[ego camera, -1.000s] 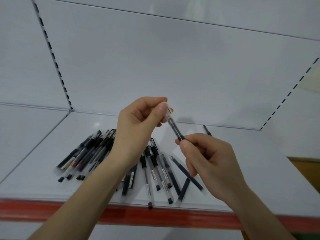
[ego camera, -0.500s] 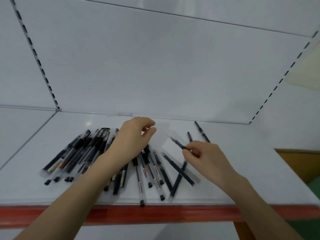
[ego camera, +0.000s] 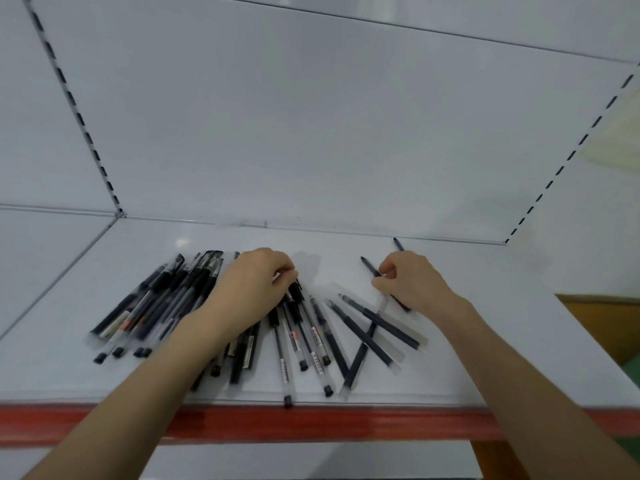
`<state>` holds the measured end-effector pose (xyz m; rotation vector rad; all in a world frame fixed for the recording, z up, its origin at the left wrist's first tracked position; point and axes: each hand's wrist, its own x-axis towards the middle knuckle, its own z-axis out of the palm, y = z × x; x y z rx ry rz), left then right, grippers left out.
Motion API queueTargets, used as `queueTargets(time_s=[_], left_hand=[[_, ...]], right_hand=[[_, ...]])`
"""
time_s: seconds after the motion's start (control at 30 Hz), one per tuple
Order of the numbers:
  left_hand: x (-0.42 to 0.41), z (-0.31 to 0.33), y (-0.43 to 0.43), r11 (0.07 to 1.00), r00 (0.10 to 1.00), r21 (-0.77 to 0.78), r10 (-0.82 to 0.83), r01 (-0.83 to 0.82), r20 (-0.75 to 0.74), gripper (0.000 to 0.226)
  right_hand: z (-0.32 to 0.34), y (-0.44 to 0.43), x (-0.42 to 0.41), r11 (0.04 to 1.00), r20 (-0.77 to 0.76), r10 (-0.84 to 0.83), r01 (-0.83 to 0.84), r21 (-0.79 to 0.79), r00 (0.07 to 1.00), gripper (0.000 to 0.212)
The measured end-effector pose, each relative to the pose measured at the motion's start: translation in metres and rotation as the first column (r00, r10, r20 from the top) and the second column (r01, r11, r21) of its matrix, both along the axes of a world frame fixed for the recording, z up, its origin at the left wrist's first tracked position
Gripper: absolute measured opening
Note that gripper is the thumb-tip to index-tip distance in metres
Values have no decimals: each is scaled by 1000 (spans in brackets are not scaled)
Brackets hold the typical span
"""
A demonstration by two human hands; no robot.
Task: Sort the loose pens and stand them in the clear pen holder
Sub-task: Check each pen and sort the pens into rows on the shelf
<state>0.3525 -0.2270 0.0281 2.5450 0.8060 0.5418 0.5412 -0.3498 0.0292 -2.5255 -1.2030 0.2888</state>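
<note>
Left bundle: dark-capped, clear-barrelled plastic pens [ego camera: 162,299] packed side by side toward the left half of the white shelf [ego camera: 485,341], butt ends aimed at the front-left; light, stiff, smooth, likely to roll and skid; best pinched mid-barrel or at the rubber grip.
Left hand [ego camera: 252,289]: curled down over the tops of the middle pens, fingertips [ego camera: 289,273] pinching at one black cap; grasp looks closed, though which pen is held cannot be told for sure.
Middle fan: slim clear-and-black pens [ego camera: 304,337] splayed toward the front edge, one butt end poking just past it; nudge risk, easy drop.
Crossed pair: two dark slim pens in clear sleeves [ego camera: 370,330] lying in an X right of centre; lift the top one first.
Right hand [ego camera: 408,282]: closed around a thin dark pen [ego camera: 370,266], tip pointing to the back edge.
Stray pen [ego camera: 398,244]: near the back edge, just behind that hand.
Red front lip [ego camera: 346,424]: no raised stop visible.
Open room: bare shelf along the back edge and toward the right corner.
Clear pen holder: not in view.
</note>
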Motion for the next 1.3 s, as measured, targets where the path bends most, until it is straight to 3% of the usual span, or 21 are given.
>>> queueTargets(time_s=[0.2,0.4,0.53,0.87,0.97,1.07,1.13,1.2,1.3], left_hand=[[2,6,62,987,992,99,126,-125,-4,20],[17,-1,123,957,950,152,271,-249,-152,30],[17,-14,141,963,938,122,263,-241,-227,29],[19,-11,131,964,942,114,261,-242,-211,20],[16,3,109,975,974,46,218,-216,-58,17],[8,20,73,970,979,-225,128,-90,160,10],[0,31,46,878,939,-471,85,88,333,9],[-8,39,24,725,875,-635,96,264,474,11],[-14,45,3,587,808,-701,131,404,575,11]], right_hand=[[4,12,-11,976,47,117,-123,181,992,20],[6,7,-19,955,-5,156,-150,254,988,18],[6,-1,-17,949,-24,148,-135,284,989,10],[7,5,-22,940,-85,177,-143,310,981,9],[13,8,-28,917,-114,215,-160,366,970,7],[22,8,-37,880,-166,241,-143,453,956,8],[30,6,-43,848,-170,265,-146,510,949,13],[39,2,-50,811,-161,290,-153,564,943,20],[54,-8,-60,753,-181,343,-154,640,922,21]])
